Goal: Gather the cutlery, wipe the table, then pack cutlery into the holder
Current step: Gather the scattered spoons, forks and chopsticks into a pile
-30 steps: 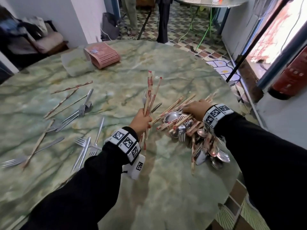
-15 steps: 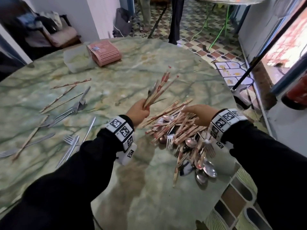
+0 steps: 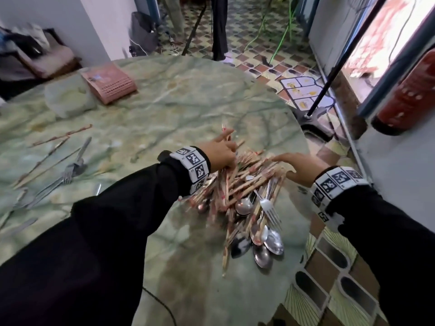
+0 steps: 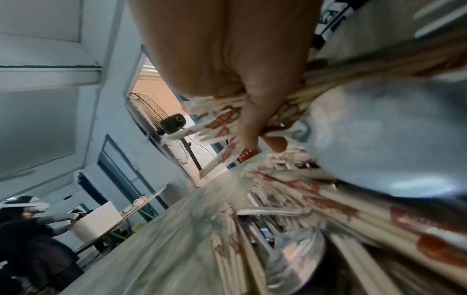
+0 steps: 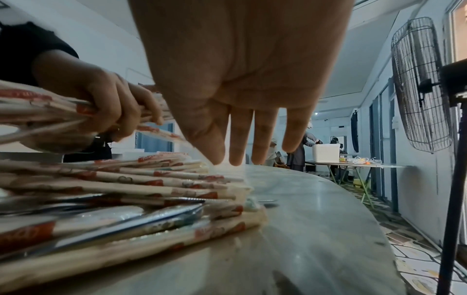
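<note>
A heap of paper-wrapped chopsticks, spoons and a fork (image 3: 247,191) lies near the right edge of the green marble table (image 3: 164,109). My left hand (image 3: 220,152) grips a bundle of chopsticks (image 3: 227,135) and holds it low on the far left of the heap. The left wrist view shows my fingers (image 4: 250,123) curled round the bundle (image 4: 222,121). My right hand (image 3: 292,164) hovers over the heap's right end, holding nothing. Its straight fingers (image 5: 240,139) point down at the chopstick tips (image 5: 215,179). Several spoons (image 3: 266,243) stick out at the near side.
Loose forks (image 3: 68,175) and chopsticks (image 3: 58,137) lie scattered on the table's left. A pink perforated holder (image 3: 110,83) lies on its side at the far edge, beside a pale cloth (image 3: 68,100). The table edge runs close to the heap's right. A stand fan (image 5: 419,83) is beyond.
My left hand has tipped its upright chopstick bundle down onto the heap. My right hand has let go of the heap and opened, with fingers straight over its right end.
</note>
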